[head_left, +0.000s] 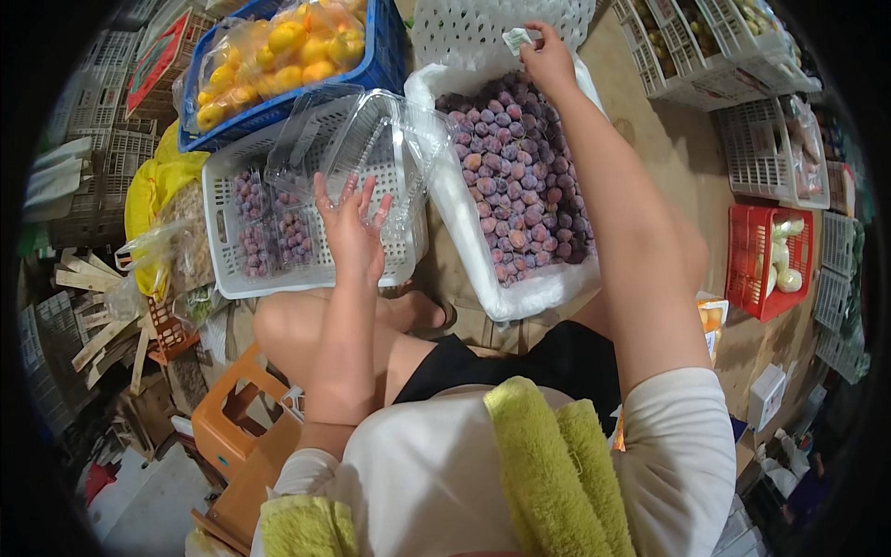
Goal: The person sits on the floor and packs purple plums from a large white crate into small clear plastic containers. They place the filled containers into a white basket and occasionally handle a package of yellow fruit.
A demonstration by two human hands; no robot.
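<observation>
My left hand (351, 223) is open, fingers spread, at the right part of a white slotted crate (223, 246). Its fingertips are beside clear plastic containers (371, 130); whether they touch is unclear. Two clear packs of small purple fruit (295, 241) sit in that crate. My right hand (543, 60) pinches a small white paper piece (516, 41) at the far end of a white lined box (515, 302), which is full of purple round fruit (515, 186). A white perforated sheet (455, 28) lies beyond the box.
A blue crate (390, 56) holds bagged yellow fruit. At right stand stacked white crates (696, 70) and a red basket (742, 269) with pale round items. At left are a yellow bag (148, 204), wood slats (107, 343) and an orange stool (232, 408).
</observation>
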